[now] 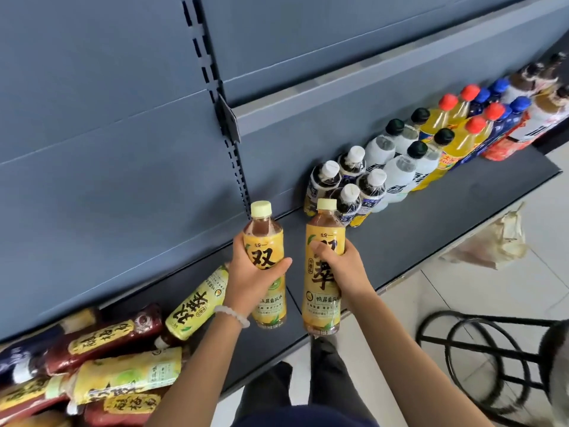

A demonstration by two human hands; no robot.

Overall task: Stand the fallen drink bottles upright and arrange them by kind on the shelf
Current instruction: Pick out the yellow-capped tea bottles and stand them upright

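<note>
1. Yellow-labelled tea bottles are in hand, one each: the left hand [257, 277] wraps the left bottle [266, 263] round its middle, and the right hand [341, 268] grips the right bottle [323, 266] the same way, fingers curled across the label. Both stand upright, caps toward 12 o'clock, over the front of the dark shelf [462, 192].
2. Handling, as I judge it: they look full of brown tea, so moderately heavy for their size; thin plastic walls should give a little under a squeeze, and the glossy sleeve may be slick. A mid-body hold, as now, looks steadier than pinching the pale cap.
3. Sorted upright bottles [409, 155] stand in rows toward 2 o'clock, grouped by cap colour; the nearest white-capped ones sit just beside the right bottle's cap.
4. Fallen bottles [101, 359] lie heaped at 8 o'clock, yellow and dark-red labels mixed; one yellow one [197, 306] lies tilted just behind the left wrist.
5. Whether either held bottle's base touches the shelf is hard to tell from this angle.
</note>
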